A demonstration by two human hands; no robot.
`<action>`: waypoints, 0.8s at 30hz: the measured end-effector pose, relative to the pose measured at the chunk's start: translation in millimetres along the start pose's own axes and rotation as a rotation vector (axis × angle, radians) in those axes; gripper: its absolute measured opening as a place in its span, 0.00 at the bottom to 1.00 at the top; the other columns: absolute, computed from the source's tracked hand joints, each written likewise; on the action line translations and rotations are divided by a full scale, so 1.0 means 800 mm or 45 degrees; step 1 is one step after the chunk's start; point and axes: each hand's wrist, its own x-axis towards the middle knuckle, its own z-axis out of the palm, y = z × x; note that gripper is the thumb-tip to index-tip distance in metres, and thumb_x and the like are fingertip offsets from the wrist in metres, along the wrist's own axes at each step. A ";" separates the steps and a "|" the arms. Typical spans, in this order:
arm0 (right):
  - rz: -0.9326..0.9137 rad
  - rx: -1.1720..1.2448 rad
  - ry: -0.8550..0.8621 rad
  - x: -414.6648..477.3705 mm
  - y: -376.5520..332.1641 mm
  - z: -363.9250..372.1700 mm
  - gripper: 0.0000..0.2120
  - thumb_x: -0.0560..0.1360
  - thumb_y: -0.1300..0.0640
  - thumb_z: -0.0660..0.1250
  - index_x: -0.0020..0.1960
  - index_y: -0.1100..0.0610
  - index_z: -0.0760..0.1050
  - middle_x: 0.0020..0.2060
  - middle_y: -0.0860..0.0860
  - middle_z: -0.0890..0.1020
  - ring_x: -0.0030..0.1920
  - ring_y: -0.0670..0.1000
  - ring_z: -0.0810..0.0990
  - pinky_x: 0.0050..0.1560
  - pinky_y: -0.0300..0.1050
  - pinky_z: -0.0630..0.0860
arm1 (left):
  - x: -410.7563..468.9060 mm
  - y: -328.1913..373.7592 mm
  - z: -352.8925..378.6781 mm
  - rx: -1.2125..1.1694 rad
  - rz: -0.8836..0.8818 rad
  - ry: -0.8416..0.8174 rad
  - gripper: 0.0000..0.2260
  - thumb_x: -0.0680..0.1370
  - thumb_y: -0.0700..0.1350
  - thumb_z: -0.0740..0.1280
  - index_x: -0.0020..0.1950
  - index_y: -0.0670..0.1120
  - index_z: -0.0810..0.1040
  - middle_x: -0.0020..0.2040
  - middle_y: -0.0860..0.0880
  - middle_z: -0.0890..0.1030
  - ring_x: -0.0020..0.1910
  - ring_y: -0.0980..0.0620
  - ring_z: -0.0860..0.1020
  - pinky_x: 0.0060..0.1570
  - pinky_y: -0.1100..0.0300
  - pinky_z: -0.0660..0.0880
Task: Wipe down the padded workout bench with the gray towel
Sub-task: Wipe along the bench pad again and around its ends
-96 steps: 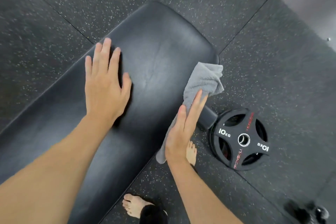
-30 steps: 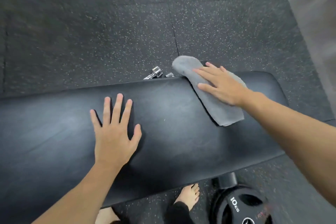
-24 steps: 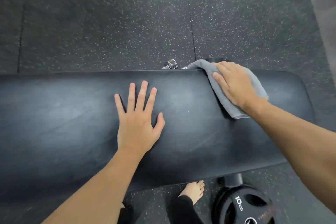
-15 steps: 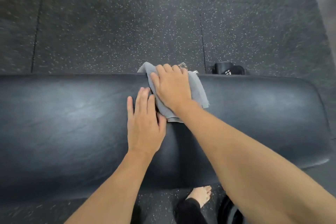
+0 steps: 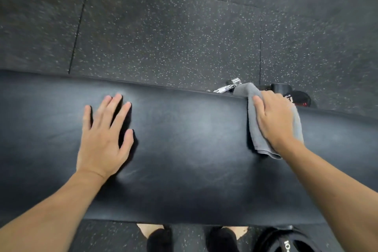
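Note:
The black padded bench runs across the whole view from left to right. My left hand lies flat on its left half, fingers spread, holding nothing. My right hand presses the gray towel against the pad at the right, near the far edge. The towel's upper corner hangs over that far edge. Part of the towel is hidden under my palm.
Speckled black rubber floor tiles lie beyond the bench. A chrome dumbbell handle and a black weight sit on the floor just past the far edge. A 10 kg plate and my feet are at the near side.
My right hand has slid the towel to the right along the far edge, away from my left hand. My left hand now rests further left on the pad with its fingers spread.

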 end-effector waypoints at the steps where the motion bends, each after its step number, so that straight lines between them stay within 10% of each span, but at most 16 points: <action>1: -0.022 0.039 -0.001 0.000 -0.028 0.003 0.15 0.85 0.54 0.57 0.43 0.60 0.72 0.42 0.60 0.80 0.45 0.65 0.77 0.50 0.59 0.68 | 0.000 0.000 -0.001 -0.006 -0.005 -0.004 0.27 0.80 0.49 0.57 0.78 0.42 0.68 0.80 0.41 0.65 0.81 0.40 0.62 0.78 0.33 0.55; 11: -0.413 0.190 -0.098 0.008 -0.380 0.049 0.17 0.85 0.46 0.53 0.53 0.54 0.76 0.50 0.52 0.82 0.51 0.58 0.79 0.51 0.54 0.69 | -0.001 -0.008 0.001 -0.109 -0.097 -0.043 0.29 0.78 0.47 0.60 0.78 0.38 0.65 0.80 0.42 0.66 0.81 0.45 0.61 0.81 0.39 0.53; 24: -0.111 -0.021 -0.111 -0.004 -0.177 0.005 0.18 0.85 0.49 0.52 0.44 0.59 0.71 0.42 0.61 0.81 0.46 0.65 0.78 0.47 0.59 0.73 | -0.012 -0.153 -0.053 -0.146 0.076 -0.083 0.24 0.81 0.48 0.59 0.74 0.40 0.73 0.78 0.40 0.69 0.78 0.40 0.66 0.80 0.41 0.58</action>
